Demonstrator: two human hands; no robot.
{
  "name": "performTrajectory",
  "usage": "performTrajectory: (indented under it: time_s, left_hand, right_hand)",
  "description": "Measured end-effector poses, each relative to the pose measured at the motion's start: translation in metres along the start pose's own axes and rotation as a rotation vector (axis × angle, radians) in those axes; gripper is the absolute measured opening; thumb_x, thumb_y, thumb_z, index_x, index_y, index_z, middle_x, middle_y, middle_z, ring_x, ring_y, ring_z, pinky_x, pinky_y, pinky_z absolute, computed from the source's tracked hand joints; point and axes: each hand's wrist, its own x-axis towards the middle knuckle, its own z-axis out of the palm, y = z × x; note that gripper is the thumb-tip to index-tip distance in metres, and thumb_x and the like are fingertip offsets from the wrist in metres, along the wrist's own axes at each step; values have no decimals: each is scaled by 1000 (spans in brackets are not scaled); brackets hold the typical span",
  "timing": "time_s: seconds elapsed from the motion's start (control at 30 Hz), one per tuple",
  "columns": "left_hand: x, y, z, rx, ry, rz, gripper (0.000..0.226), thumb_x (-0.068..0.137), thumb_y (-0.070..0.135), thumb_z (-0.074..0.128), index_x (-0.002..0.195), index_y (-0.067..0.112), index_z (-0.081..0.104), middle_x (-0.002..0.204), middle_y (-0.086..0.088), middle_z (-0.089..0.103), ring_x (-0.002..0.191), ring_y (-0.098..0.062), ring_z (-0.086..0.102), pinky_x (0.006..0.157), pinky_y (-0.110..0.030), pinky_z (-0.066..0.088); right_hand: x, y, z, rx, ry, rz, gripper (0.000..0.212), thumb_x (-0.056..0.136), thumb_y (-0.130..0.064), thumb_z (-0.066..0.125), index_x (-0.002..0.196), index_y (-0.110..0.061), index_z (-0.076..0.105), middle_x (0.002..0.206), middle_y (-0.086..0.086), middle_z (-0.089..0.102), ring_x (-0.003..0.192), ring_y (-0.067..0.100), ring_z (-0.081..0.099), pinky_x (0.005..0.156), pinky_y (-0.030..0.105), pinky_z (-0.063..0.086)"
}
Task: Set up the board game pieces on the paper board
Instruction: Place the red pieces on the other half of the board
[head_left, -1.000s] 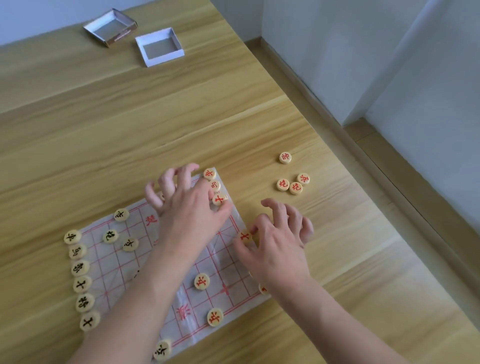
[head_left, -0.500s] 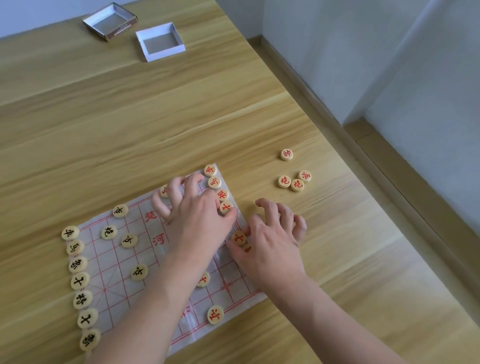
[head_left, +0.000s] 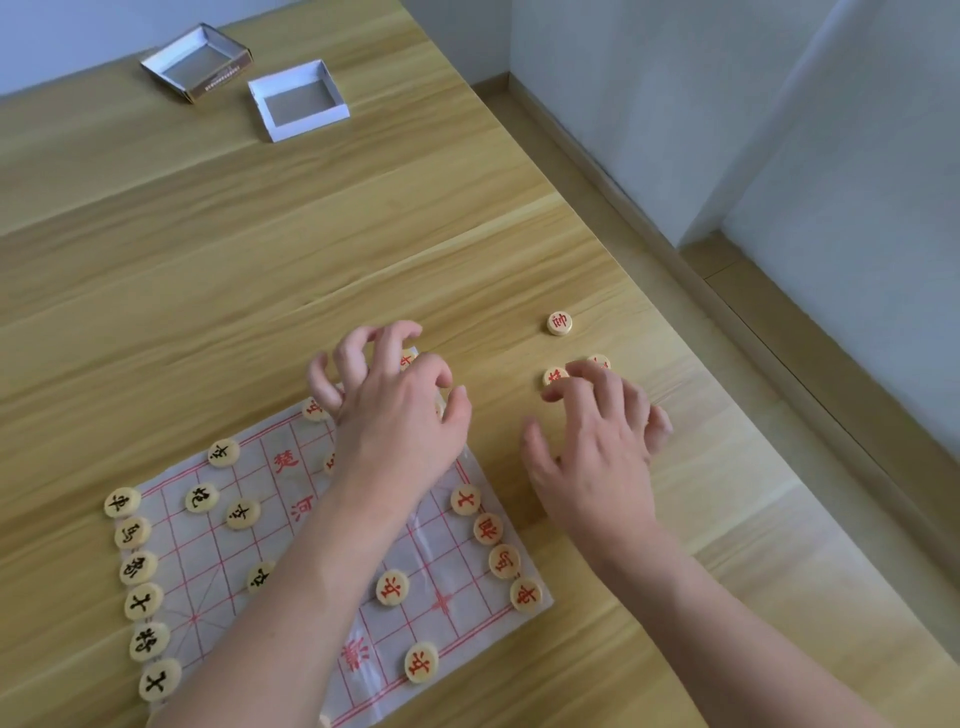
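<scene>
Left hand: the left hand (head_left: 400, 410) hovers over the upper right corner of the board, fingers curled like claws; they seem to hold nothing, though the fingertips hide a disc or two.
Right hand: the right hand (head_left: 597, 436) reaches to the loose discs right of the board, fingers spread and only lightly bent, fingertips at the cluster; whether it already pinches one cannot be told.
Loose discs: one red-marked disc (head_left: 559, 323) lies alone at centre right; the cluster (head_left: 555, 375) just below it is half covered by the fingers.
Board: the paper board (head_left: 291, 525) lies flat in the lower left of the frame, thin and creased.
Placed pieces: a black column (head_left: 137, 566) runs down its left edge, a red column (head_left: 496, 545) down its right edge, others scattered between.
Boxes: two open box halves (head_left: 296, 98) sit in the upper left, well apart.
Worktop: wooden worktop (head_left: 260, 249) under all.
Handling: discs look light, stiff and smooth; pinch by the rim. The paper would likely slide or wrinkle if dragged on.
</scene>
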Motion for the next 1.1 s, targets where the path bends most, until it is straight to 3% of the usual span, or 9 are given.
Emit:
performTrajectory:
  time_s: [0.17,0.3,0.47,0.67,0.93,1.1]
  left_hand:
    - [18,15,11,-41,-70,134,11,71,35,72,76,33,62,131,7,51,124,-25,32,102,-57,22]
    - [29,22,21,-67,-132,220,16,69,38,73,82,35,63,132,9,48,123,-23,30,102,-48,15]
    - [40,32,28,-81,-236,302,20,70,42,70,88,38,63,134,13,45,126,-20,25,102,-44,11]
    - [46,45,34,-76,-329,365,26,75,45,66,101,43,63,138,16,39,128,-19,20,103,-45,8]
    - [44,48,40,-38,-285,319,14,75,45,64,87,38,62,130,15,48,126,-21,32,105,-53,16]
    - [42,49,39,22,-218,213,19,71,51,65,78,36,57,127,12,51,124,-21,33,103,-54,17]
  right_hand:
    - [25,30,-4,0,81,61,18,88,-37,53,101,-26,59,121,-9,49,118,17,38,103,41,18]
    - [35,49,-3,30,135,99,18,88,-35,52,100,-25,60,118,-10,52,114,13,36,101,36,16]
    - [33,60,-2,65,101,47,23,85,-40,54,99,-23,60,118,-8,52,115,16,39,102,34,16]
    - [32,61,3,8,58,-74,28,84,-44,66,99,-21,63,115,-4,54,112,20,41,99,46,31]
    - [35,63,3,-12,70,-112,20,82,-34,65,99,-23,67,114,-3,56,109,25,48,98,41,25]
    - [35,61,2,0,48,-50,30,79,-42,68,101,-22,65,118,-3,53,113,20,39,101,40,22]
